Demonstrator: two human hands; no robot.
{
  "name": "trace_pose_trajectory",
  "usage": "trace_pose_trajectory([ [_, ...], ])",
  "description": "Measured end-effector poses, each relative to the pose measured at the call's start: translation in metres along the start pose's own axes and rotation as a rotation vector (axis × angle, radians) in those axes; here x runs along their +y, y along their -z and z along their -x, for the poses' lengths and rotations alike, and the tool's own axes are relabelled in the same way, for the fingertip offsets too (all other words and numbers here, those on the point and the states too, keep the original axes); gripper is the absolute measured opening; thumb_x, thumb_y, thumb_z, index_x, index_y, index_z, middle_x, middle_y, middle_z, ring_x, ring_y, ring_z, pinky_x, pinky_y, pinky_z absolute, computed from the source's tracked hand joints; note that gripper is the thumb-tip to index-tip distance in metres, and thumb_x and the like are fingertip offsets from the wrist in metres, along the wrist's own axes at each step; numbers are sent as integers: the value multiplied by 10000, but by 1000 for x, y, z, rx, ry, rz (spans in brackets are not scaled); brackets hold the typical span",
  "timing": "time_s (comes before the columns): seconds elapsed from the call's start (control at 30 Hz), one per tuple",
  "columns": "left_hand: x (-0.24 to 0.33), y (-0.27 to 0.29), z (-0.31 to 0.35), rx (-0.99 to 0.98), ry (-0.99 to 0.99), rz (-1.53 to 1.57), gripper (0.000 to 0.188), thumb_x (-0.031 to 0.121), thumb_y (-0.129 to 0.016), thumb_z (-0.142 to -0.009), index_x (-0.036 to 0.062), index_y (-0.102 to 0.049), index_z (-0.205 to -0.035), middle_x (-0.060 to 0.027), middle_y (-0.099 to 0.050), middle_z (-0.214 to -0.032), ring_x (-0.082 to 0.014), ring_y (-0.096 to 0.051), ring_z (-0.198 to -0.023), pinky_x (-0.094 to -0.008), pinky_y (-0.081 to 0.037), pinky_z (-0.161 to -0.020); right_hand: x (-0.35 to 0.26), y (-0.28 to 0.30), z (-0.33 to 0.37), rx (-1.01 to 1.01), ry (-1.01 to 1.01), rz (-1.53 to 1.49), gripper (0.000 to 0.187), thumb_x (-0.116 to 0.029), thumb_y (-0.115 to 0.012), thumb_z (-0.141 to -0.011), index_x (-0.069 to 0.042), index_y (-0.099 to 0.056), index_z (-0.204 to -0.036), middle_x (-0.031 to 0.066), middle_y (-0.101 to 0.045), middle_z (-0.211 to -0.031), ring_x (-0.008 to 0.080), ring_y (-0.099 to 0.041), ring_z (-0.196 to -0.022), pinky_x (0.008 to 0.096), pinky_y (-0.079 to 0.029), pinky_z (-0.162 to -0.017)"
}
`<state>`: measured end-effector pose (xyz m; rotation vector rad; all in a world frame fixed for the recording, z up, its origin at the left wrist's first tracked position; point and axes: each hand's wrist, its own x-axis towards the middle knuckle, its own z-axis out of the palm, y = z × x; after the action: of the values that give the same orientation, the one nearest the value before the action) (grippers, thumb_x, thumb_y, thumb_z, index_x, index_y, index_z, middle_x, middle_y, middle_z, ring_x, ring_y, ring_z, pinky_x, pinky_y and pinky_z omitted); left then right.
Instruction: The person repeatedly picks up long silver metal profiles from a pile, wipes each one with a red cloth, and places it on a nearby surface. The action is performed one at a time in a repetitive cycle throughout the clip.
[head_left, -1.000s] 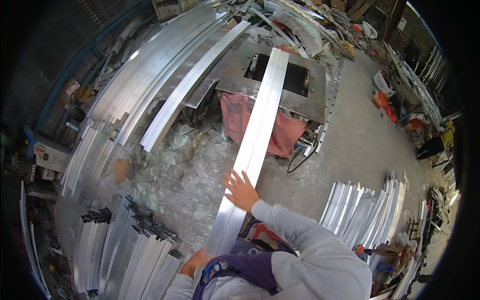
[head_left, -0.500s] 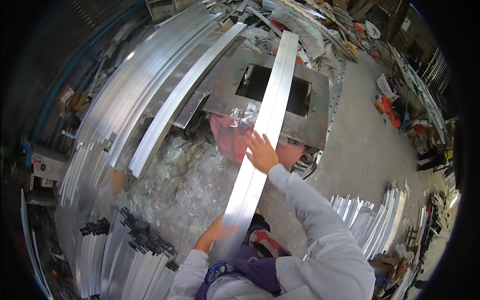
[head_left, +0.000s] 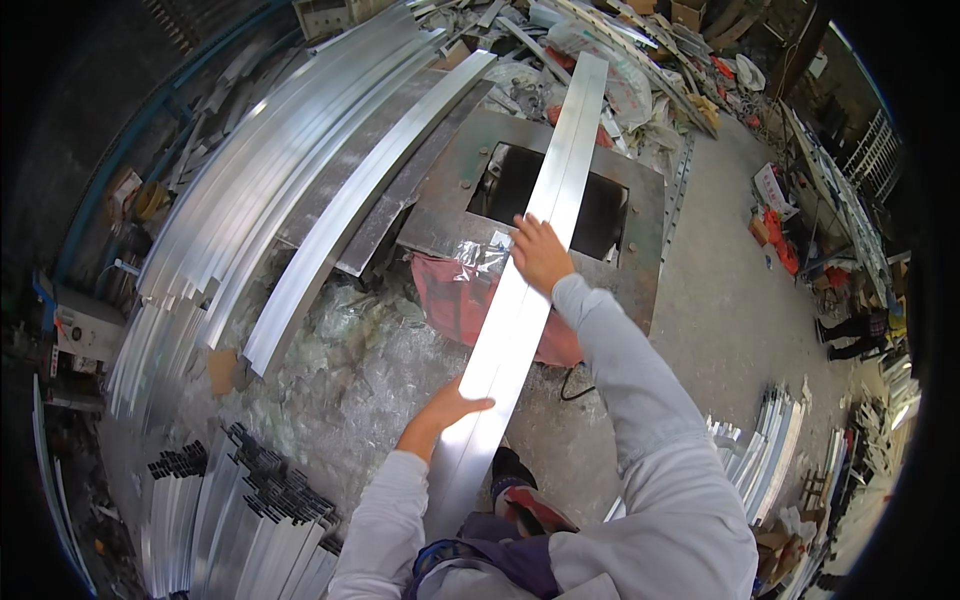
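Observation:
A long, bright aluminium profile (head_left: 515, 318) with a seam down its length runs from my lap away over a metal-topped stand. At the near part, my left hand (head_left: 442, 412) grips its left edge, thumb across the upper face. Farther along, my right hand (head_left: 542, 256) lies across the top from the right side, fingers stretched toward the left edge. Beneath the profile, the stand's steel plate (head_left: 440, 205) has a dark rectangular opening (head_left: 600, 215), partly covered by the profile. Red sheeting (head_left: 450, 300) hangs at the stand's near side.
Many long aluminium profiles (head_left: 270, 160) lie at the left, with one single profile (head_left: 365, 200) beside them. Dark-ended bundles (head_left: 280, 480) stand at the lower left. Crumpled clear plastic (head_left: 350, 370) covers floor there. More profiles (head_left: 765, 450) are at the right; scrap (head_left: 640, 80) piles up beyond.
My right hand has moved farther along the profile, its fingers less spread. My left hand has also moved up and now clasps the left edge. The view has shifted slightly.

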<state>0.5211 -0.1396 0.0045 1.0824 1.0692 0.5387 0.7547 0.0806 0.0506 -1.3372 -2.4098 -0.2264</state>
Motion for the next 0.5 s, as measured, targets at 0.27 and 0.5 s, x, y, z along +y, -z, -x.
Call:
trace_pose_trajectory([
  [0.27, -144, -9, 233, 48, 196, 9, 585, 194, -790, -757, 22, -568, -1269, -74, -651, -1161, -164, -589, -1041, -314, -459, -936, -219, 22, 157, -104, -21, -133, 367, -283, -572, -887, -98, -594, -1204, 161, -427, -1429, 348, -317, -1384, 536, -256, -1127],
  [0.5, -168, -43, 449, 262, 711, 131, 654, 250, -756, -773, 23, -510, -1335, -95, -677, -1104, -164, -615, -1003, -316, -484, -873, -393, 89, 288, -224, 53, -341, 385, -299, -612, -862, -127, -589, -1205, 147, -424, -1429, 382, -308, -1376, 567, -250, -1103],
])
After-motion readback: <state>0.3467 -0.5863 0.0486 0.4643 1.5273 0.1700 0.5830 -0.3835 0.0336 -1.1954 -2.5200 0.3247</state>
